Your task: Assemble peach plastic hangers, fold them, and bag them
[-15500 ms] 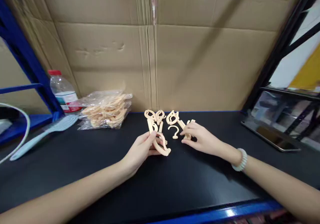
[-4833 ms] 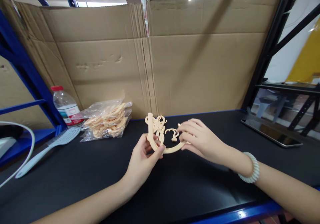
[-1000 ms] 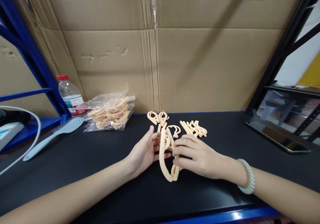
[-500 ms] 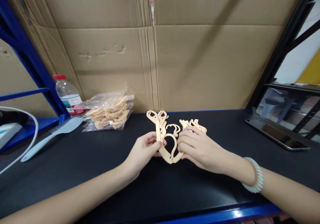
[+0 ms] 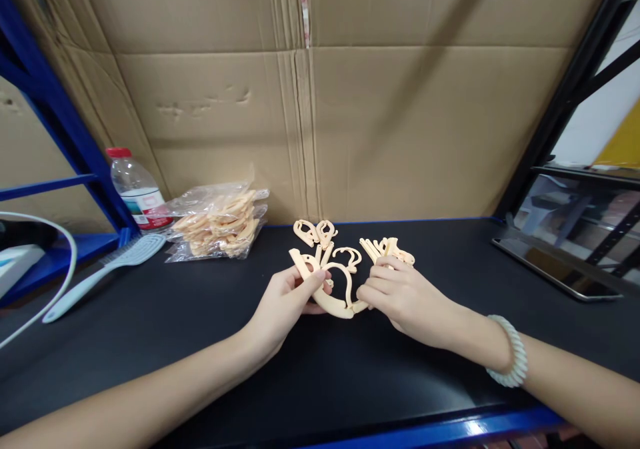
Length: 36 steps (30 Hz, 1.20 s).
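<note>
A pale peach plastic folding hanger is between my two hands above the black table. My left hand pinches its left arm, thumb on the near side, and that arm slants up to the left. The fingers of my right hand are closed around its right arm, most of which they hide. The curved hook stands up between the two arms. Just behind lie a loose hook-shaped piece and folded hangers of the same colour. More peach pieces lie behind my right hand, partly covered.
Clear bags of peach hangers lie at the back left, beside a red-capped bottle and a pale blue hairbrush. A dark tablet-like device lies at the right. Cardboard walls the back.
The hanger's left arm has swung outward to the left, so its arms are spread wider. My left hand has turned with it; my right hand has shifted slightly.
</note>
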### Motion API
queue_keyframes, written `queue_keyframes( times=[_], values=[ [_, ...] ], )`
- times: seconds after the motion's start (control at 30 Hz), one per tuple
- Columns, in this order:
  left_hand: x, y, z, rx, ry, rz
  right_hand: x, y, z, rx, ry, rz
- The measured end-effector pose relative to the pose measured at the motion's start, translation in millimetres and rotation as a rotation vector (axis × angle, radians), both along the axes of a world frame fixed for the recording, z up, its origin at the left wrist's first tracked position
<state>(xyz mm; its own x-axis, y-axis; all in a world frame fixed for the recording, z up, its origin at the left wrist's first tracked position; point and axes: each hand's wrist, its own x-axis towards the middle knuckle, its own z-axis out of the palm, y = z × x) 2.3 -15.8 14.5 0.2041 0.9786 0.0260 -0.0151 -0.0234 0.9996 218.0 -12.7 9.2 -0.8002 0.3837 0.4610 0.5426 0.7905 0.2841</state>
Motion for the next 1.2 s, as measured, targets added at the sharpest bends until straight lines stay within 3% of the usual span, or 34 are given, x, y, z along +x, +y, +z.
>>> queue_keyframes(
  times=[0.17, 0.4, 0.53, 0.6, 0.9, 1.03, 1.2],
  values=[
    [-1, -1, 1.7, 0.008, -0.037, -0.001, -3, -1, 6.3, 0.205, 0.026, 0.026],
    [-4, 3, -4.9, -0.066, -0.133, 0.016, 6, 0, 17.2, 0.353, 0.079, 0.056],
    [-5, 4, -8.8, -0.042, -0.058, 0.001, 25, 13, 24.2, 0.188, 0.326, 0.026],
    [-3, 2, -9.0, -0.057, -0.044, -0.016, 33, 24, 23.7, 0.102, 0.348, -0.010],
    [1, -1, -7.9, -0.097, -0.065, -0.029, 28, 43, -5.4, -0.292, 0.359, 0.073],
    [0, 0, -9.3, -0.093, -0.056, -0.041, 24, 43, -9.4, -0.390, 0.317, 0.026],
    [1, 1, -9.6, -0.112, -0.057, -0.043, 25, 41, -6.9, -0.404, 0.251, -0.041]
  ],
)
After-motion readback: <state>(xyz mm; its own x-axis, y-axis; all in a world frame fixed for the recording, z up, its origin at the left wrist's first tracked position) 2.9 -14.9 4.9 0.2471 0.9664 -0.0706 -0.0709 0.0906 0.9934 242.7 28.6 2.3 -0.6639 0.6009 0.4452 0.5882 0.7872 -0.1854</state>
